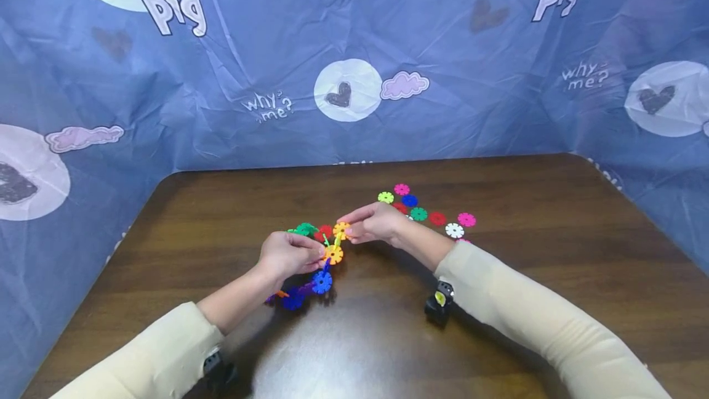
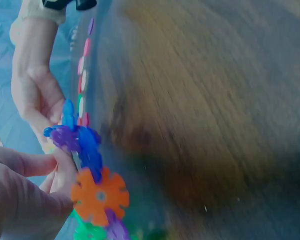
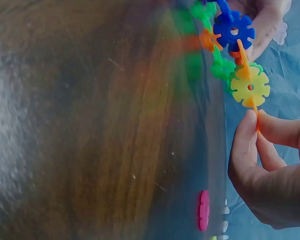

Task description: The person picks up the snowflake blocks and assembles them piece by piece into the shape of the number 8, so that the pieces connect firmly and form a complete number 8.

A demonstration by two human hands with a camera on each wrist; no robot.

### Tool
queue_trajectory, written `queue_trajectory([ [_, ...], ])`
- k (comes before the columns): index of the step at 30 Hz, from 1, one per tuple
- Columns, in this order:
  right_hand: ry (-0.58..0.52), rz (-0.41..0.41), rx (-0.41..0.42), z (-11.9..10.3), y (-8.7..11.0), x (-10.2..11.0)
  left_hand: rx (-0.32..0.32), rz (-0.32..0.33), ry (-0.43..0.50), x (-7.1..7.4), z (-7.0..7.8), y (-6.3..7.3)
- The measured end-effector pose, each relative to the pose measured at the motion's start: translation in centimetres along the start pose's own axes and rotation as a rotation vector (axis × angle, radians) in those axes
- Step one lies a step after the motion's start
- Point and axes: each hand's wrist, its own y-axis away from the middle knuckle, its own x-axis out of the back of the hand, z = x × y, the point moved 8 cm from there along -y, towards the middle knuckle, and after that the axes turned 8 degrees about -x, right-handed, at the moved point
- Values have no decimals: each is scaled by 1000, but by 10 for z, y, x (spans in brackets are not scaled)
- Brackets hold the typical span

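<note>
A chain of notched plastic snowflake discs, slotted together, hangs from both hands above the table. My left hand [image 1: 288, 255] pinches it beside an orange disc [image 1: 333, 255]; a blue disc [image 1: 322, 282] dangles just below. With thumb and fingertips, my right hand [image 1: 379, 223] holds another orange disc [image 1: 341, 230], which appears edge-on in the right wrist view. That disc joins a yellow disc [image 3: 250, 87]. Green, purple and red discs make up other links, and an orange disc [image 2: 100, 196] is close to the left wrist camera. The left fingers partly hide the chain.
Several loose discs lie on the brown table [image 1: 498, 325] beyond the right hand, among them a white disc [image 1: 455, 230], a pink disc [image 1: 467, 220] and a green disc [image 1: 418, 214]. A blue printed cloth [image 1: 288, 36] stands behind the table.
</note>
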Motion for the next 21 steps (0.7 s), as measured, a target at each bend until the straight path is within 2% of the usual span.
queue_trajectory([
  [3, -15, -2, -4, 1, -3, 1, 5, 2, 71, -5, 1, 6],
  [5, -26, -7, 4, 2, -5, 2, 3, -16, 86, -9, 2, 11],
  [7, -35, -11, 2, 5, -7, 2, 3, -41, 68, -13, 4, 16],
  [9, -45, -14, -10, 7, -8, 3, -9, -61, 11, -15, 6, 19],
  [11, -53, -11, -27, 10, -9, 5, -49, -76, -82, -14, 13, 20],
  [13, -63, -9, -40, 12, -8, 6, -138, -71, -233, -11, 25, 16],
  [18, -92, -10, -51, 15, -6, 9, -456, -40, -658, -7, 62, -6],
  [19, -97, -10, -52, 15, -6, 9, -487, -57, -699, -9, 64, -13],
  [21, -97, -14, -53, 16, -5, 8, -483, -133, -723, -14, 61, -28],
])
